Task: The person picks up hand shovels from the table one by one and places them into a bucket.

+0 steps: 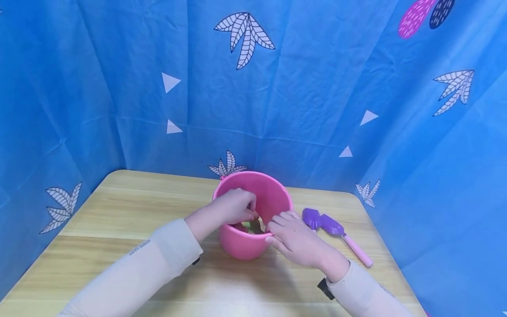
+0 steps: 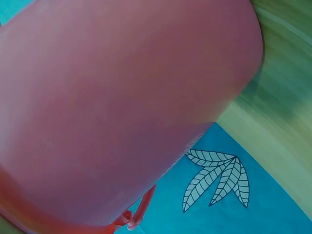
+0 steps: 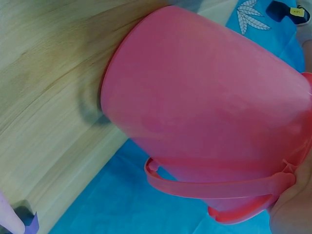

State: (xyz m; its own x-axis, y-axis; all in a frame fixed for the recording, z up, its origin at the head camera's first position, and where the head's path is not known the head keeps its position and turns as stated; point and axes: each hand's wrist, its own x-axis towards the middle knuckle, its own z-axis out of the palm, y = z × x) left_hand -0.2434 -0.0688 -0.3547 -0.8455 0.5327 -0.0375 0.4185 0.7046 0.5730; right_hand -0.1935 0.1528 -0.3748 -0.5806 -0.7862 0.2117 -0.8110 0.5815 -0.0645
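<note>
A pink bucket (image 1: 242,245) stands upright on the table, its mouth tipped slightly into view. My left hand (image 1: 238,206) reaches over the rim into it, fingers bent downward near the small things at the bottom. Whether those fingers pinch anything is hidden. Inside show bits of green and red things (image 1: 253,226), too covered to name. My right hand (image 1: 295,237) grips the right front rim, fingers over the inside and thumb outside. In the right wrist view the bucket's pink handle (image 3: 214,189) hangs down along its side.
To the right of the bucket lie two purple toy shovels; one purple shovel head (image 1: 311,218) is partly behind my right hand, the other has a pink handle (image 1: 358,251). Blue patterned cloth (image 1: 253,97) hangs behind and beside the wooden table (image 1: 158,198).
</note>
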